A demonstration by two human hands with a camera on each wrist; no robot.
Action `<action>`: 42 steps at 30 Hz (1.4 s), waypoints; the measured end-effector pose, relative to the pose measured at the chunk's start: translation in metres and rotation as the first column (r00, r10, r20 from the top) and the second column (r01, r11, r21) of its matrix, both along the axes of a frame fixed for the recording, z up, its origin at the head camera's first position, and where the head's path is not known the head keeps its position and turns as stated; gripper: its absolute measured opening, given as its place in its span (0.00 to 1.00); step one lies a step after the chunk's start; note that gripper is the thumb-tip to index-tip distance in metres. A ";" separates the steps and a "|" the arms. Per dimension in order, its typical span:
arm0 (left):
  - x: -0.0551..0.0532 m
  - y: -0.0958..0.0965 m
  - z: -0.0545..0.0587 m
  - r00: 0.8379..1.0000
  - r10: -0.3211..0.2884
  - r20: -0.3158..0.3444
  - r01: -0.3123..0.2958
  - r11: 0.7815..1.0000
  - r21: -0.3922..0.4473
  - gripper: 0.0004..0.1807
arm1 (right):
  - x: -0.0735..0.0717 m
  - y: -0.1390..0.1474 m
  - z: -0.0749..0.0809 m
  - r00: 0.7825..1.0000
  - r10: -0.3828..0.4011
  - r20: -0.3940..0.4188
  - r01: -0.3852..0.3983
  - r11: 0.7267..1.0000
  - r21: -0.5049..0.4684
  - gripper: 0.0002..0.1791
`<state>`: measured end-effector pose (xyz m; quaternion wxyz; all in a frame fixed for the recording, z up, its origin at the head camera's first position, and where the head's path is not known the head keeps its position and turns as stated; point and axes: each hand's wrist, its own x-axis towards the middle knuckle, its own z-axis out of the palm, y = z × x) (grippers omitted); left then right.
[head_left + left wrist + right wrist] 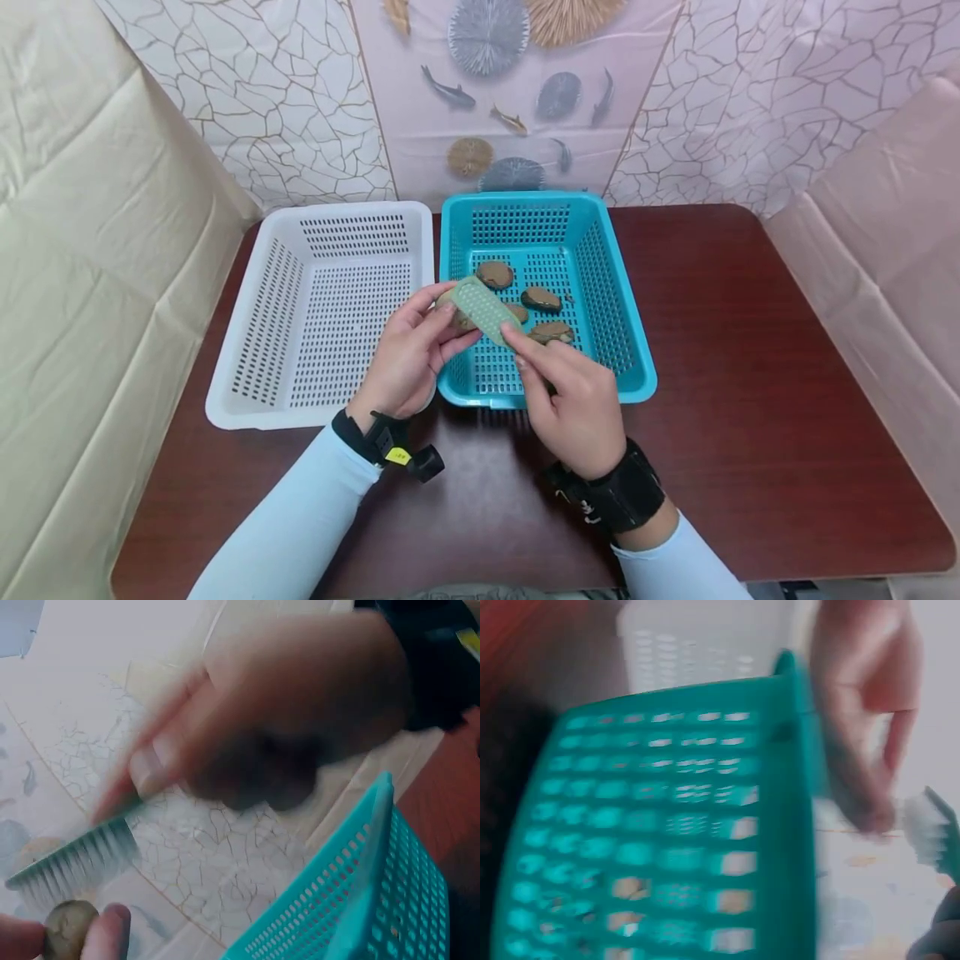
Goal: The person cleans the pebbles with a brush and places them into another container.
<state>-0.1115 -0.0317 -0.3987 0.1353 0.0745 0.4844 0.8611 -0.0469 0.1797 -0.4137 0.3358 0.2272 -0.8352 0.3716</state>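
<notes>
Held abalone: brown, pinched by the left hand (408,346) at its fingertips, above the blue basket's near left side (69,928).
Green brush: gripped by the right hand (577,400), index finger laid along its back, bristles facing the abalone; whether they touch it cannot be told (487,312).
Loose abalones: at least four, beyond and beneath the hands (496,275).
Blue basket: under both hands' fingers, holding the loose abalones (637,385).
White basket: to the left hand's left, just beside the blue one (352,325).
Desk: beneath both baskets, extending right of the right hand (750,375).
</notes>
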 end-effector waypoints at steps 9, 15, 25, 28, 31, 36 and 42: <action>0.003 -0.007 0.000 0.992 0.050 -0.114 -0.058 0.997 -0.060 0.20 | -0.007 0.017 -0.007 0.987 -0.124 0.103 0.111 0.986 0.122 0.22; 0.001 -0.007 -0.001 0.988 0.087 -0.125 -0.101 0.989 -0.109 0.22 | -0.003 0.011 -0.005 0.999 -0.041 0.015 0.041 0.999 0.018 0.21; 0.009 -0.005 0.000 0.954 0.116 -0.278 -0.169 0.970 -0.177 0.21 | -0.006 0.010 -0.013 0.989 -0.109 0.098 0.109 0.994 0.010 0.20; 0.005 -0.003 0.000 0.930 0.140 -0.340 -0.225 0.948 -0.225 0.21 | -0.002 0.004 -0.006 0.999 -0.047 -0.007 0.047 0.996 -0.082 0.18; 0.001 -0.002 -0.003 0.913 0.159 -0.375 -0.271 0.924 -0.270 0.20 | 0.000 -0.003 -0.006 0.997 0.026 -0.070 -0.032 0.995 -0.094 0.16; -0.002 0.000 -0.008 0.933 0.144 -0.329 -0.248 0.921 -0.299 0.19 | -0.002 -0.003 -0.012 1.000 -0.017 0.004 0.017 1.000 -0.023 0.18; -0.004 -0.003 -0.007 0.986 0.128 -0.111 -0.147 0.970 -0.192 0.21 | -0.006 0.007 -0.009 0.994 -0.112 0.011 0.112 0.994 -0.008 0.20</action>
